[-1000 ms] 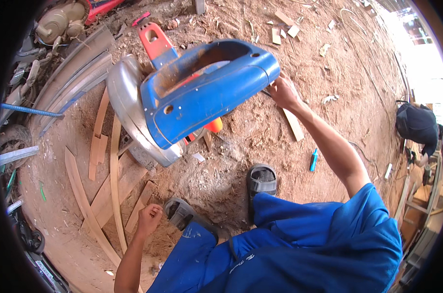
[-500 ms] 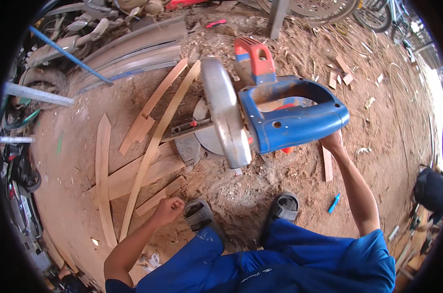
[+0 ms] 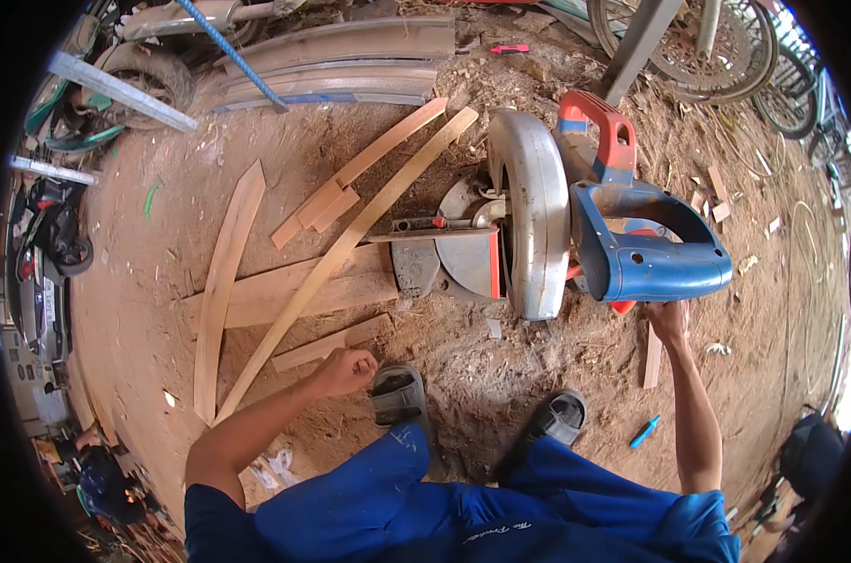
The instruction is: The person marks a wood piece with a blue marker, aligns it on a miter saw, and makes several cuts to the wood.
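Note:
A miter saw (image 3: 531, 216) stands on the dirt ground before me, its metal blade guard upright and its blue handle (image 3: 665, 263) reaching to the right. Just below that handle's right part is my right hand (image 3: 669, 324); the handle covers its fingers, so their grip is hidden. My left hand (image 3: 349, 371) hovers over the ground with curled fingers and nothing visible in them. Nearest to it lies a short wooden board (image 3: 327, 344). Beyond that, a wider board (image 3: 294, 293) reaches toward the saw's base, with a long narrow strip (image 3: 350, 239) lying across it.
A pointed wooden slat (image 3: 227, 291) lies to the left. My sandalled feet flank a patch of sawdust. A blue marker-like stick (image 3: 644, 432) lies by my right foot. Wheels (image 3: 698, 56) and a metal post (image 3: 639, 52) stand at the far right; curved panels (image 3: 341, 61) lie at the back.
The whole view has shifted and turned, so the saw appears farther right and the boards more slanted. My right hand keeps its place below the handle; my left hand stays curled.

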The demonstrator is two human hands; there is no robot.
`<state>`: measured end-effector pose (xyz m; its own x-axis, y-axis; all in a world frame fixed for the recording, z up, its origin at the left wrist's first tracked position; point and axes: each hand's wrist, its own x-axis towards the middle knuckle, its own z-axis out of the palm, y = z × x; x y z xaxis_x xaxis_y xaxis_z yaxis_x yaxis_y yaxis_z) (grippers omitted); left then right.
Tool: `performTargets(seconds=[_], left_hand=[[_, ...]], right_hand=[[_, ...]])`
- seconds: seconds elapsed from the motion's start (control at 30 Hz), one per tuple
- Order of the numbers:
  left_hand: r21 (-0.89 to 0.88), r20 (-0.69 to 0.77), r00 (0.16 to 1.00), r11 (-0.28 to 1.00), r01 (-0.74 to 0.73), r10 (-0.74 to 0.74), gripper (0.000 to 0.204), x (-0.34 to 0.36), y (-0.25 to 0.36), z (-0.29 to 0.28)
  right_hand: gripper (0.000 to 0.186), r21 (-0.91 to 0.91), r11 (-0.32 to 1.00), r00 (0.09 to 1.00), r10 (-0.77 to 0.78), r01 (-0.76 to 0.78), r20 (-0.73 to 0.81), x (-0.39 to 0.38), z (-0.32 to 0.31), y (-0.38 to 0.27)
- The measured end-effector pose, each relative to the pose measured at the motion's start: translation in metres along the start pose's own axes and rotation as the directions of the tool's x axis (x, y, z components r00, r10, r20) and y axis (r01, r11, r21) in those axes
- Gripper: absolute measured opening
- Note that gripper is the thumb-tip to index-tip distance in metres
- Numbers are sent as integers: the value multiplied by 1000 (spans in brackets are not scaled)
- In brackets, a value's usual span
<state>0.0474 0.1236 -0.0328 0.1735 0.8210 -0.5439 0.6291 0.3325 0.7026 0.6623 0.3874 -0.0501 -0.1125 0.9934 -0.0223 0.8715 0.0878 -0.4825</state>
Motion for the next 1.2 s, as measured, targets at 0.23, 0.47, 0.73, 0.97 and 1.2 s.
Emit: performTargets(seconds=[0.23, 0.47, 0.73, 0.97, 1.2], left_hand=[[3, -11, 1000, 1000, -18, 18, 18, 1, -5, 1], [11, -3, 1000, 1000, -19, 19, 19, 0, -1, -2], [8, -6, 1000, 1000, 12, -11, 20, -1, 5, -3], [13, 6, 1000, 999, 30, -30, 21, -5, 4, -9], [8, -73, 997, 1000, -25, 25, 11, -2, -2, -21]], right_hand=[[46, -164, 986, 996, 4, 12, 94, 9, -11, -20], [44, -300, 939, 983, -180, 166, -20, 7, -22, 0], [48, -166, 980, 988, -90, 110, 123, 13, -21, -2], [79, 58, 997, 987, 38, -47, 154, 5, 3, 26], [64, 316, 902, 897, 144, -293, 419, -14, -8, 33]])
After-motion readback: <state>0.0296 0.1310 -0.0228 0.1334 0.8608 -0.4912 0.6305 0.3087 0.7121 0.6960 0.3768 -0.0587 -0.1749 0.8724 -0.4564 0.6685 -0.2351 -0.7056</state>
